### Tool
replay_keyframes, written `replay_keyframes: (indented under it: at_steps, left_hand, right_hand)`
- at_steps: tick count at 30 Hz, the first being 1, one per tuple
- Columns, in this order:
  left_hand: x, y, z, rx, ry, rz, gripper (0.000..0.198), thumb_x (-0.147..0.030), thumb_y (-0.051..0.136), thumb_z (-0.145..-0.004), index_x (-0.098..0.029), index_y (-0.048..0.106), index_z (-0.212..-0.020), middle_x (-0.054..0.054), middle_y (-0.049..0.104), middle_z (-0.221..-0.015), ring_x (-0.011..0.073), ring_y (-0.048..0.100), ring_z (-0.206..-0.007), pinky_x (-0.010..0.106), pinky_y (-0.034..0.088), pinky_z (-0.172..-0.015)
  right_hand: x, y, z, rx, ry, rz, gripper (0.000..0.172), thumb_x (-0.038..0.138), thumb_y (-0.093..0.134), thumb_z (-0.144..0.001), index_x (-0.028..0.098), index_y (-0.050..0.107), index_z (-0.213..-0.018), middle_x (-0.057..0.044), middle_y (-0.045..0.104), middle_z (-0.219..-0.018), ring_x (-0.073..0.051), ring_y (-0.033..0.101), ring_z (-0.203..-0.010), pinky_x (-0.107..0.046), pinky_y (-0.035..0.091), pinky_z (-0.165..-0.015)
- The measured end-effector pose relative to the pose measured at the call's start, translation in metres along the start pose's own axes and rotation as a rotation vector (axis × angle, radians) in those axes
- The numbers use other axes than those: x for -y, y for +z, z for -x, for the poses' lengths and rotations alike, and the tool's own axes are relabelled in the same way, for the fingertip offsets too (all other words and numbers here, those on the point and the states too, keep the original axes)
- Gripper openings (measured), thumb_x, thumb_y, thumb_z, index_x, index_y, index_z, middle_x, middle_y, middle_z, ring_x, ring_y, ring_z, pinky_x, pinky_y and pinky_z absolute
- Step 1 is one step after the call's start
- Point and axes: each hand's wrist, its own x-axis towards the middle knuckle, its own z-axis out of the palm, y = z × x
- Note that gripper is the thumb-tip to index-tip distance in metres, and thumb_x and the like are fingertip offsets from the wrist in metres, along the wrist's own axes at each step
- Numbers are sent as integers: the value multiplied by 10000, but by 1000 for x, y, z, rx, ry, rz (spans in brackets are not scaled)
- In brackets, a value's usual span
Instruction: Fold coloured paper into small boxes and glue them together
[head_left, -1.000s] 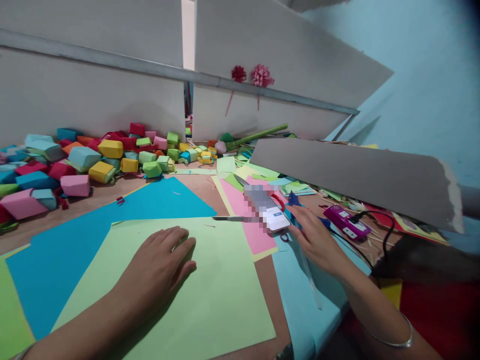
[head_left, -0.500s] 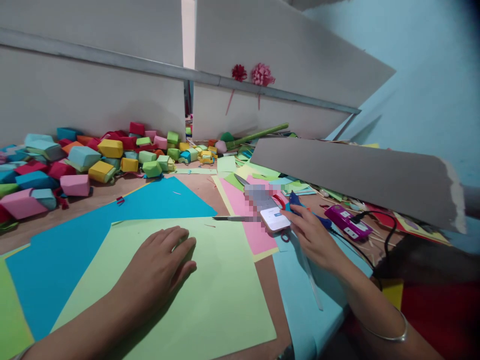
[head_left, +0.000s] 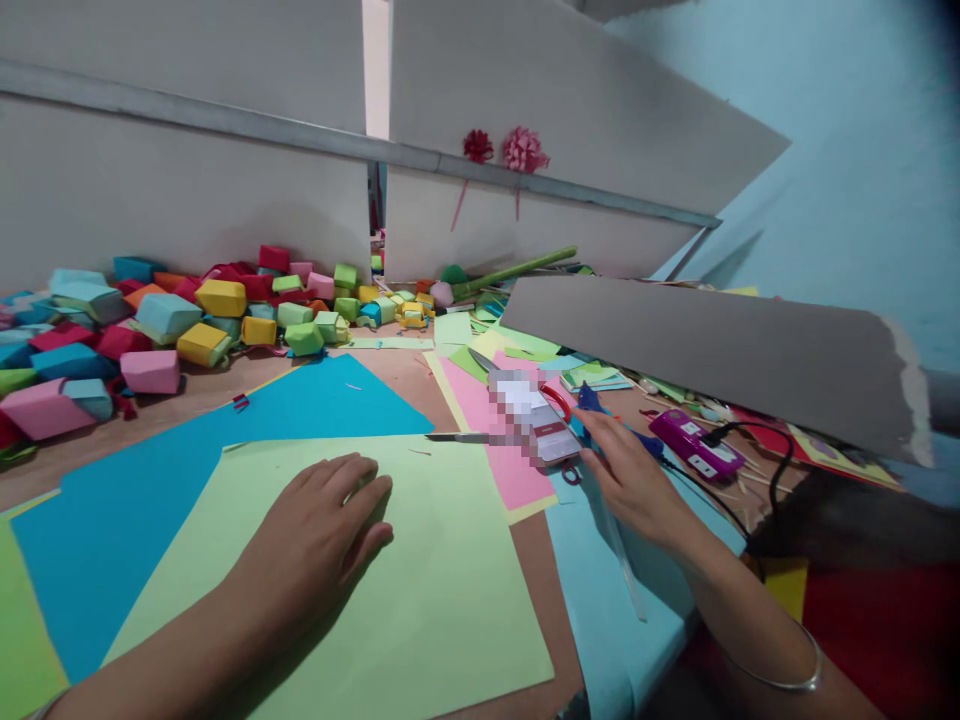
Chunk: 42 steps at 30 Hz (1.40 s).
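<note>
My left hand [head_left: 315, 535] lies flat with fingers stretched on a light green sheet of paper [head_left: 442, 590], which rests over a blue sheet [head_left: 150, 480]. My right hand [head_left: 630, 475] rests on a pale blue sheet [head_left: 592, 590], fingers loosely extended toward a phone [head_left: 536, 415] whose screen is lit. The fingertips sit at the phone's right edge; the hand holds nothing. Scissors [head_left: 465, 437] with red handles lie under the phone on a pink sheet [head_left: 510, 470].
Many folded paper boxes [head_left: 172, 320] in several colours are piled along the back left. A grey cardboard sheet [head_left: 712, 350] leans at the right over a purple power strip [head_left: 694, 445] with a black cable. A green paper roll [head_left: 517, 270] lies at the back.
The phone screen now shows a red bar where a blue one was. My right fingertips drew back slightly from the phone. The left hand has not moved.
</note>
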Motion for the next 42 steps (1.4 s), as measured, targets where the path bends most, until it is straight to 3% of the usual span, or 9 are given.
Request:
replay_keyframes:
  at_steps: [13,23,27,35,42]
  left_hand:
    - [0,0,-1,-5,-3,7,260,-315,486,-930,-212,611,-1133,128,627,-1228,330,598,-1103,502,510,-868]
    - [2,2,3,5,-11,-1,287,-349,489,-934,-217,619,-1153,130,627,-1252,350,585,-1141,526,510,-879]
    - [2,4,3,1,-38,1,311,-376,479,-934,-242,631,-1171,115,630,-1270,349,587,-1150,522,506,-895]
    - [2,5,5,-10,-16,-35,335,-421,462,-942,-255,629,-1181,116,643,-1269,346,607,-1129,527,523,-878]
    - [2,5,4,10,-18,-54,349,-438,455,-946,-271,610,-1209,114,630,-1294,347,605,-1136,536,537,-861]
  right_hand:
    - [-2,0,-6,-49,-58,31,431,305,341,-960,204,532,-1332,-164,524,-1351,-308,504,-1260,-523,436,-1035]
    - [0,-32,-74,10,-136,80,441,196,332,-937,209,700,-1178,-163,514,-1358,-332,510,-1239,-512,448,-1001]
    - [-2,-18,-94,36,-139,80,438,170,351,-932,237,709,-1174,-144,484,-1399,-342,490,-1257,-517,450,-990]
    - [-6,24,-101,55,-172,76,490,84,362,-892,268,687,-1209,-109,475,-1403,-297,449,-1294,-497,412,-1024]
    - [-6,25,-102,49,-155,63,484,94,348,-902,243,684,-1217,-140,486,-1392,-313,458,-1287,-514,423,-1011]
